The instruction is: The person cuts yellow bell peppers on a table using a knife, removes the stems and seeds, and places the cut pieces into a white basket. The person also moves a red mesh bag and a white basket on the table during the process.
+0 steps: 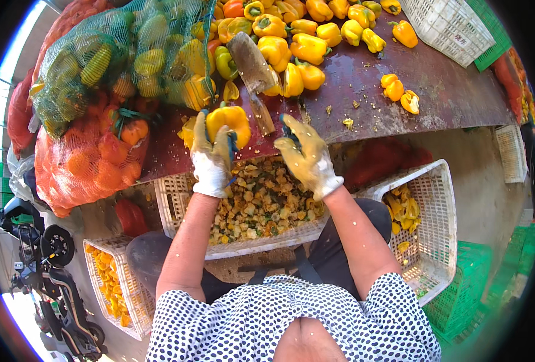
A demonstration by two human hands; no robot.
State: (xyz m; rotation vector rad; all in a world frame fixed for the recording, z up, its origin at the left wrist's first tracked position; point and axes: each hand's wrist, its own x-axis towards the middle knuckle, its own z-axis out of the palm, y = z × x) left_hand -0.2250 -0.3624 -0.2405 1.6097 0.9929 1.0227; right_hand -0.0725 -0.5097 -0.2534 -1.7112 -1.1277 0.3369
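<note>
My left hand, in a soiled work glove, grips a yellow bell pepper at the near edge of the dark red tabletop. Another yellow pepper piece lies just left of it. To the right, my right hand, gloved too, hovers with fingers apart; a dark blue patch shows between them, and I cannot tell if it is glove or an object. Between and beyond the hands lies a broad-bladed cleaver, its wooden handle pointing towards me. Many whole yellow peppers are heaped behind it. Below the hands a white crate holds pepper cores.
Green and red mesh sacks of peppers crowd the left. White crates with yellow pepper pieces stand at lower left and right. A green crate is at lower right, an upturned white crate at upper right.
</note>
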